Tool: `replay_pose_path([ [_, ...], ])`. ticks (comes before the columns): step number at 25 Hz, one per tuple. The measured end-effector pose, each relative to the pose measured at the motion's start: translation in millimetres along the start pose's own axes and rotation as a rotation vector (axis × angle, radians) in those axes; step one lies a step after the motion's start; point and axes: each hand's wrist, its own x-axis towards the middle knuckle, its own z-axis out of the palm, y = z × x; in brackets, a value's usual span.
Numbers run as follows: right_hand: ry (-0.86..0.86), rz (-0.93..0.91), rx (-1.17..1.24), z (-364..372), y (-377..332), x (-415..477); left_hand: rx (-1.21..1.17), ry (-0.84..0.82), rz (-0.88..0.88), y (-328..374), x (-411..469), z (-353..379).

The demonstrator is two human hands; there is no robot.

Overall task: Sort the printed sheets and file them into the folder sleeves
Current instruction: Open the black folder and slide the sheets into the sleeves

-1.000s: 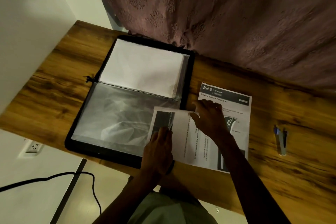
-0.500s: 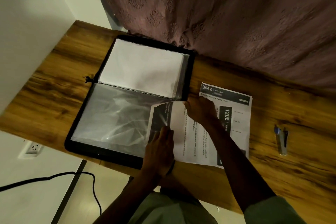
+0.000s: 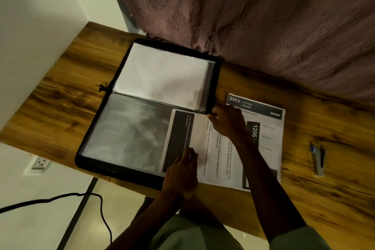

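A black cable [image 3: 81, 196] lies on the floor, nearest of all, below the wooden table [image 3: 304, 199]. Two arms reach over the table's near edge.

The left hand [image 3: 182, 170] rests on the near part of a printed sheet [image 3: 200, 134]. Its fingers point away and touch the paper, but it is too dark to tell if they pinch anything. A little farther on, the right hand [image 3: 229, 122] pinches the far corner of the same sheet with bent fingers.

The sheet lies half over the open black folder [image 3: 87, 164]. Its dark left end is on the clear sleeve [image 3: 125, 132]. Its right end lies on a pile of sheets [image 3: 272, 128] just beside the folder.

Two pens [image 3: 317, 158] lie well apart to the right. The folder's far page holds white paper [image 3: 162, 73]. Behind it all hangs a purple curtain [image 3: 263, 26].
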Motion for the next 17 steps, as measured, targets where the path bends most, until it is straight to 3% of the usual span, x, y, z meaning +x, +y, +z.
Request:
replay_pose_path([
  [2,0.247,0.075,0.001,-8,18,-19,-0.012,0.016,-0.002,-3,-2,3],
  [4,0.379,0.262,0.112,-12,43,-52,-0.047,0.046,0.011,-5,-4,3],
  [8,0.165,0.585,0.258,11,60,-116,-0.080,0.083,0.022,-5,-8,-4],
  [12,0.048,0.661,0.276,29,31,-140,-0.041,0.076,0.027,-3,-7,-7],
  [17,0.010,0.814,0.577,17,28,-132,-0.043,0.050,0.029,-4,-7,-1],
])
